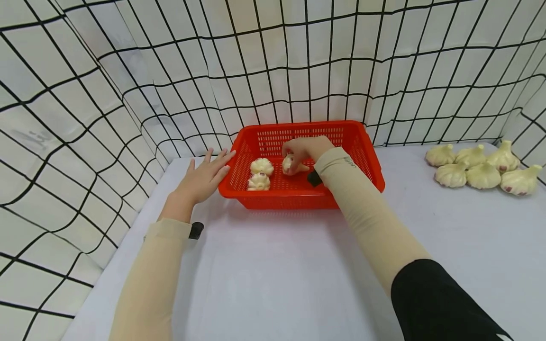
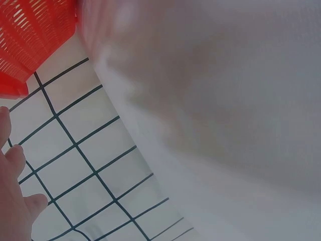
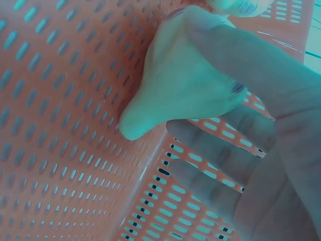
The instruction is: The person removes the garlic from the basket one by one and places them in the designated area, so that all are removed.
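Note:
Inside a red plastic basket [image 1: 290,200], my right hand [image 1: 308,148] grips a garlic bulb [image 1: 288,164]. In the right wrist view, the thumb lies across this bulb [image 3: 180,75] and fingers reach under it, with its stem toward the perforated basket wall. Two more garlic bulbs, one behind [image 1: 262,166] and one in front [image 1: 259,182], sit at the left end of the basket. My left hand [image 1: 204,176] has its fingers spread, fingertips right at the basket's left rim. The left wrist view shows only part of that hand [image 2: 15,191], beside the basket's corner [image 2: 35,40].
Several garlic bulbs [image 1: 483,175] stand in two rows at the right of the white table [image 1: 264,274]. Black wire mesh [image 1: 307,66] rises behind the basket and along the left and right sides.

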{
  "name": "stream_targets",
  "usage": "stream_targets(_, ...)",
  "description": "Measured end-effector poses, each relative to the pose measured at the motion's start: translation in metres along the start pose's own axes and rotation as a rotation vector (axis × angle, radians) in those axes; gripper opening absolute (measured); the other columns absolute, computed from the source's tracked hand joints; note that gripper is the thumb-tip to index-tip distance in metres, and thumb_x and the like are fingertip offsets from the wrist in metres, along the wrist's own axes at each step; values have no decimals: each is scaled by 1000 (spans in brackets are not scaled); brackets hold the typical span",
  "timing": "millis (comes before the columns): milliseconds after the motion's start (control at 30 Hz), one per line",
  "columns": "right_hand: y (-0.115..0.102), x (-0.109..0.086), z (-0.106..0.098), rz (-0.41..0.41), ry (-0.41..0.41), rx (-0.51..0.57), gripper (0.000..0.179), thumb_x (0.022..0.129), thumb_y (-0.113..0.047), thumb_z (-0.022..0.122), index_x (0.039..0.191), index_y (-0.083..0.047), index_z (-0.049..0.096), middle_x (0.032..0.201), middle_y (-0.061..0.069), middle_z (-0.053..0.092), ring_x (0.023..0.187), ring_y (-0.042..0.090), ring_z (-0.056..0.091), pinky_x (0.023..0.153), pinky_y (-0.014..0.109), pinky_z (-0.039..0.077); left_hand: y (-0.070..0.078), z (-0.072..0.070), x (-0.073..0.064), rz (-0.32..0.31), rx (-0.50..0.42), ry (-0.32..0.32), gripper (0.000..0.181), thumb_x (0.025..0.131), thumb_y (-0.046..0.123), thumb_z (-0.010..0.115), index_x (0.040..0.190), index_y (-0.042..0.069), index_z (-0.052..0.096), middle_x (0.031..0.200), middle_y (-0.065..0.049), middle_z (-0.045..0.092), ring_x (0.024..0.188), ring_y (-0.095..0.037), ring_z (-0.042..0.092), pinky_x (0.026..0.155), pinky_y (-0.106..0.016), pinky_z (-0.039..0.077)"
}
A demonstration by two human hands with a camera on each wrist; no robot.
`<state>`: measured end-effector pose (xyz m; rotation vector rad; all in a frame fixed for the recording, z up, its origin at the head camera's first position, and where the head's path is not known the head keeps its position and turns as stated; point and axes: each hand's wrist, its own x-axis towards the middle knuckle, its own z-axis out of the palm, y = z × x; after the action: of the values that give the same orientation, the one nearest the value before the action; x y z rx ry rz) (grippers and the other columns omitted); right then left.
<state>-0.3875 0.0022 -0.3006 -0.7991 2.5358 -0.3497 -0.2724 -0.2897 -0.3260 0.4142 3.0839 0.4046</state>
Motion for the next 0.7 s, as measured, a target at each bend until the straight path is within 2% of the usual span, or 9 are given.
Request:
stream_targets(233,5,-7,-5,-35,33,33,53,91,-19,80,136,-9,54,134,11,54,123,28,46,108,44,41,1,-1,2,-3,8,-5,65,108,58,21,166,28,17,171,-6,12,156,-35,-10,115,-71,-13)
stream_targets(500,7,-22,-16,-76,82,88,56,90,-13,80,139,-6,53,134,13,53,121,28,47,103,41,48,1,-2,1,-11,8,-4,64,109,57,21,166,28,16,171,-7,12,156,-35,-11,114,-71,-13)
stream_targets(700,5,-35,-23,-114,106,66,59,90,-14,80,142,-5,52,132,12,54,119,28,49,102,40,49,1,-3,1,0,14,-14,65,109,56,21,166,27,16,171,-7,11,156,-36,-11,114,-71,-13)
